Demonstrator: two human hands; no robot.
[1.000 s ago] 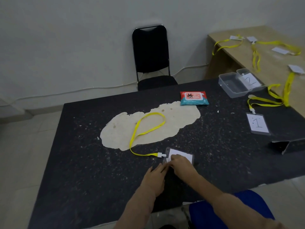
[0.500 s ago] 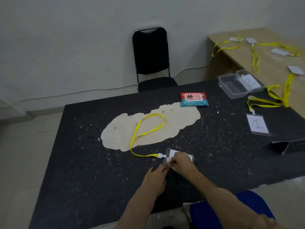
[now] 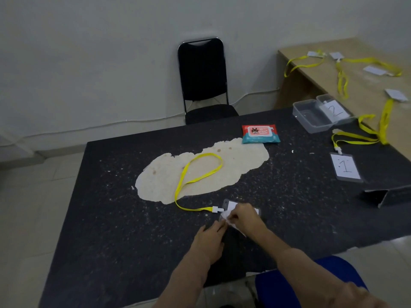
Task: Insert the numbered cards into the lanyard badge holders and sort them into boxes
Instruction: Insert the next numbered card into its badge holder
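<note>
We see the right hand (image 3: 244, 218) pinching the card (image 3: 225, 215), right over the badge holder (image 3: 226, 203). The left hand (image 3: 209, 240) lies flat, fingers touching that holder.

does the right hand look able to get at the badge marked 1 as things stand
Probably yes, but not right now: the right hand is pinching a white card at the near holder. The badge marked 1 lies flat on bare table off to that side, nothing between.
</note>
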